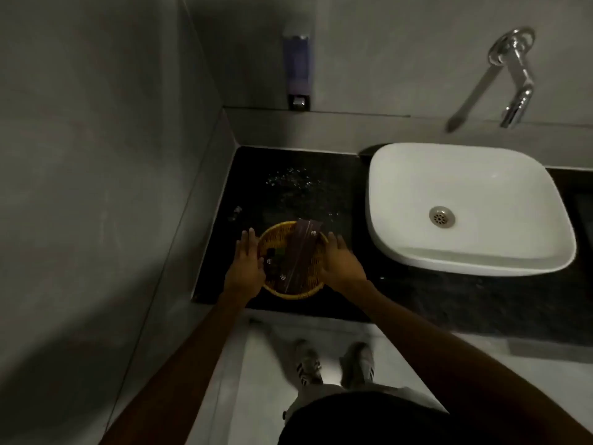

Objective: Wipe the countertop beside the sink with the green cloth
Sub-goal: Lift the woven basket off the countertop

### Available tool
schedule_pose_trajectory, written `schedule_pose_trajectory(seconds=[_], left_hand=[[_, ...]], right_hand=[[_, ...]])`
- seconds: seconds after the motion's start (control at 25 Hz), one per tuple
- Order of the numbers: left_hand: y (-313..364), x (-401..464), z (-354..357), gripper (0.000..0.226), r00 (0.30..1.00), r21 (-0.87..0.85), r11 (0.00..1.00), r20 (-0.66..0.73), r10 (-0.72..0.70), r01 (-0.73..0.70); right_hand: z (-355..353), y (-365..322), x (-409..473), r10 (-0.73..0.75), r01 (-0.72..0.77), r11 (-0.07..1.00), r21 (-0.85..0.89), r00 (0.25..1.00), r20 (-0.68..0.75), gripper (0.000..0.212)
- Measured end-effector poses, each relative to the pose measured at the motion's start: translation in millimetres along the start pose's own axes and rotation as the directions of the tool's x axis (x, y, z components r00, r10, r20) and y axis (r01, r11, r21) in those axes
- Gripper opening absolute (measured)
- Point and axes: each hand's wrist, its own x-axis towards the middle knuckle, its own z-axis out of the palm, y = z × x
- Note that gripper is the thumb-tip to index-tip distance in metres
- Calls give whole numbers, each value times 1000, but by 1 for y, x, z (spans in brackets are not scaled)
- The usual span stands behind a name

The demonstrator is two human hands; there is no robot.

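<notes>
A yellow woven basket point(296, 295) stands on the black countertop point(321, 175), left of the white sink point(449, 261). My left hand point(247, 264) lies flat against the basket's left rim. My right hand point(340, 263) presses its right rim, so the basket is held between both palms with the fingers straight. Inside the basket lie a dark purple box point(303, 248) and a few small dark items. Water droplets point(288, 178) glisten on the counter behind the basket. No green cloth shows in this view.
A grey wall borders the counter on the left and at the back. A purple soap dispenser point(298, 69) hangs on the back wall, and a chrome faucet point(516, 78) sits above the sink. A small bit of debris point(236, 211) lies near the left wall.
</notes>
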Motion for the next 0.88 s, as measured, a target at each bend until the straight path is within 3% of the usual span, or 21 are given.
schedule_pose_trajectory(seconds=[0.08,0.16,0.32,0.4,0.52,0.64,0.88], left_hand=[[0,11,2,86,997,-26,999,68,-28,30],[5,15,3,88,995,-87,992,35,-93,95],[24,-20,11,62,974,-273,949,-116,-193,156],[37,-55,22,54,977,-314,934,-65,-203,173],[73,-94,52,55,986,-343,926,94,-136,160],[124,-98,87,52,976,-354,933,215,17,61],[216,-91,147,58,936,-319,944,296,188,-89]], right_hand=[[1,-4,7,91,-92,989,112,996,12,90],[-2,-7,8,145,-143,975,168,989,1,74],[-8,14,-17,112,-94,973,210,991,-79,42],[-16,45,-40,85,-56,982,180,985,-154,38],[-34,105,-84,162,-144,983,110,970,-181,44],[-53,165,-121,335,-320,942,104,923,-191,51],[-81,249,-156,558,-512,823,246,809,-184,62]])
